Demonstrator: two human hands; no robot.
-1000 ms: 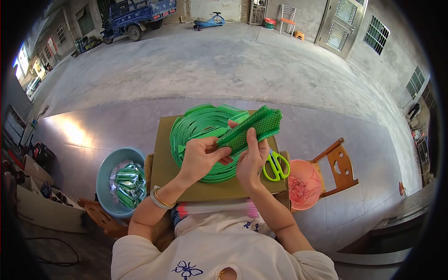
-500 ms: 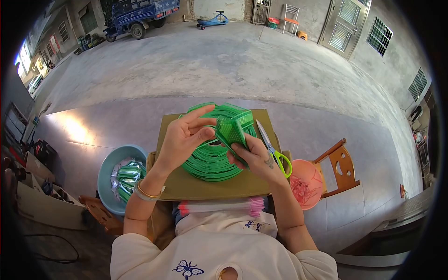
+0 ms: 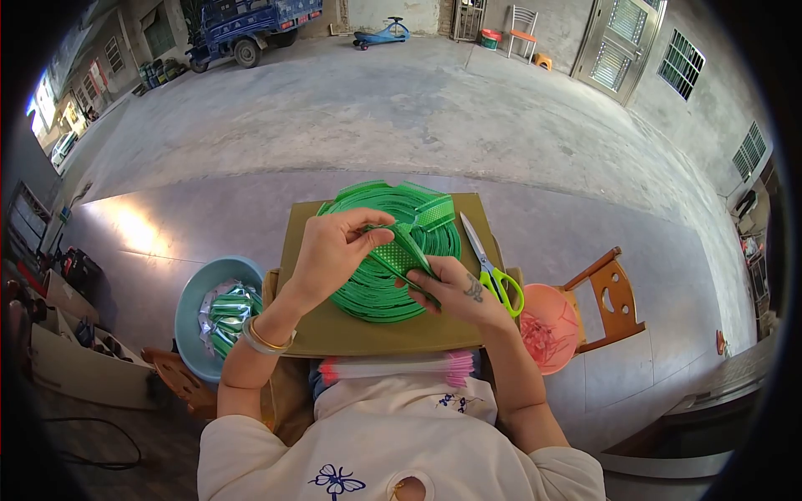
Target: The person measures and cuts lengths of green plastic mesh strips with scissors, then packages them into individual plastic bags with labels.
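A large coil of green ribbon (image 3: 380, 302) lies flat on the olive-brown tabletop (image 3: 317, 334) in front of me. Over it I hold a folded length of green, white-dotted ribbon (image 3: 401, 255) that still joins the coil's loose turns. My left hand (image 3: 334, 248) pinches the ribbon's upper fold between thumb and fingers. Lower down on the right, my right hand (image 3: 455, 290) grips the same ribbon, its fingers closed around the folded layers. To the right of the coil, scissors (image 3: 498, 280) with lime-green handles rest on the tabletop, blades pointing away.
On the left stands a blue basin (image 3: 185, 321) with green and silvery pieces. A pink basin (image 3: 564, 305) on the right holds pinkish strips, beside a wooden chair (image 3: 614, 296). Pink-tipped clear strips (image 3: 397, 367) lie across my lap. A blue three-wheeled truck (image 3: 251, 29) is parked far off.
My left hand has gone from open, with fingers spread, to pinching the ribbon. The ribbon's folded end now tilts left toward it. My right hand keeps its hold, slightly shifted.
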